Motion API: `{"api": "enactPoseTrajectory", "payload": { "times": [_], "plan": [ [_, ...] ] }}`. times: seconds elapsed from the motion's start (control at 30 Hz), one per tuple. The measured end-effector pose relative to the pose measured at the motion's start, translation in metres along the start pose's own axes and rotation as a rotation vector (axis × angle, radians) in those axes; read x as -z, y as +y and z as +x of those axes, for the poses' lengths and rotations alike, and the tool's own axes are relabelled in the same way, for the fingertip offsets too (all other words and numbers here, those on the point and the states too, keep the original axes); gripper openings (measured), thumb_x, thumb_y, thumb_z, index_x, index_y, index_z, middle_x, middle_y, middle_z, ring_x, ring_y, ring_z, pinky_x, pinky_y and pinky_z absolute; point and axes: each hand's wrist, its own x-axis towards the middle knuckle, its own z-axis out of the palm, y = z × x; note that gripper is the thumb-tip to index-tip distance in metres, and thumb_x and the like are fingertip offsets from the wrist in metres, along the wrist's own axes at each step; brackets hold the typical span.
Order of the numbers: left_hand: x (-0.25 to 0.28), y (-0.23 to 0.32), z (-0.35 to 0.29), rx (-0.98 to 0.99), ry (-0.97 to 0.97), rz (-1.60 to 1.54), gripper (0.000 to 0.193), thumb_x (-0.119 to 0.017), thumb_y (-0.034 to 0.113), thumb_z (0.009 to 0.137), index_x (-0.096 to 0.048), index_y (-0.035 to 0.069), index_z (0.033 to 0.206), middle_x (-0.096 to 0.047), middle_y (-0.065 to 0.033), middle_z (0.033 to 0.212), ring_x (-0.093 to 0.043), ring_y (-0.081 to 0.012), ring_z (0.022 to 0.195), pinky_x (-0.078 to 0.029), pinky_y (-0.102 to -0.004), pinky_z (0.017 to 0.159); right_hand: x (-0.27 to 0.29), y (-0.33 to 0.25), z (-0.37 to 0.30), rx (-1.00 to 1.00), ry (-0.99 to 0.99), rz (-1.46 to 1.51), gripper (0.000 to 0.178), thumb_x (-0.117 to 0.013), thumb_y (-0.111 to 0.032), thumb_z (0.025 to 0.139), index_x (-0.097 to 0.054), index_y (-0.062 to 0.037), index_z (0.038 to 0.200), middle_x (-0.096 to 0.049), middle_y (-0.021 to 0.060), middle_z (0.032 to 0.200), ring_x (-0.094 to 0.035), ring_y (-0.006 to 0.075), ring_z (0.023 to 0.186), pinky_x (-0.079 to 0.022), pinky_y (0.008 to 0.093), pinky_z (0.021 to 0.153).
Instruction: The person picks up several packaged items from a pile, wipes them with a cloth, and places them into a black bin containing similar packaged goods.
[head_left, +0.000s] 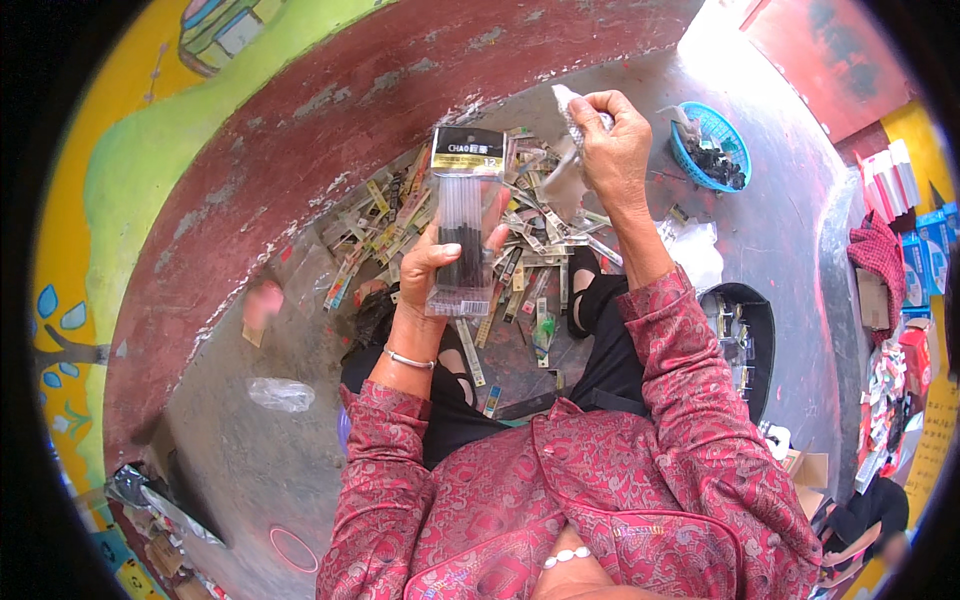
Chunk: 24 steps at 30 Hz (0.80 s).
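Note:
Upright in my left hand (424, 268) is a clear plastic packet (462, 212) with a black header. Slim sticks fill it, pale and see-through above, black below; they look like pen refills. The thumb lies across its front and the fingers wrap behind. Higher and to the right, my right hand (612, 150) pinches a crumpled white cloth (572, 115), with a blurred pale part hanging under the fingers. Beyond both hands, a heap of long narrow packets (400, 215) is spread over the floor. The two hands are apart.
A blue plastic basket (735, 130) with dark scraps stands at far right. Nearer are a white plastic bag (692, 250) and an open black case (745, 340). A clear crumpled bag (281, 394) lies at left. Boxes line the right wall; a red-painted wall (250, 150) curves behind.

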Motion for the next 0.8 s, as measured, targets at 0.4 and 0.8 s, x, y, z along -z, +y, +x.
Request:
{"api": "enactPoseTrajectory", "payload": {
  "times": [0.4,0.8],
  "plan": [
    [0.001,0.005,0.003,-0.053,0.001,0.103,0.076,-0.054,-0.003,0.063,-0.024,-0.004,0.133,-0.027,-0.0214,0.137,-0.02,-0.0339,0.132,-0.03,-0.046,0.104,0.009,0.041,0.012,-0.004,-0.293,-0.256,0.032,-0.059,-0.031,0.078,-0.063,-0.0001,0.076,-0.061,0.0095,0.067,-0.057,0.0147,0.066,-0.045,0.0318,0.06],
    [0.035,-0.02,0.023,-0.151,0.158,1.39,0.069,-0.057,0.006,0.079,-0.021,-0.002,0.137,-0.028,-0.0113,0.138,-0.032,-0.0186,0.123,-0.028,-0.0304,0.1,-0.01,-0.006,-0.057,-0.366,-0.747,-0.143,0.068,-0.054,-0.058,0.072,-0.062,0.0087,0.074,-0.061,0.0245,0.072,-0.062,0.0339,0.076,-0.048,0.0403,0.07]
  ]
}}
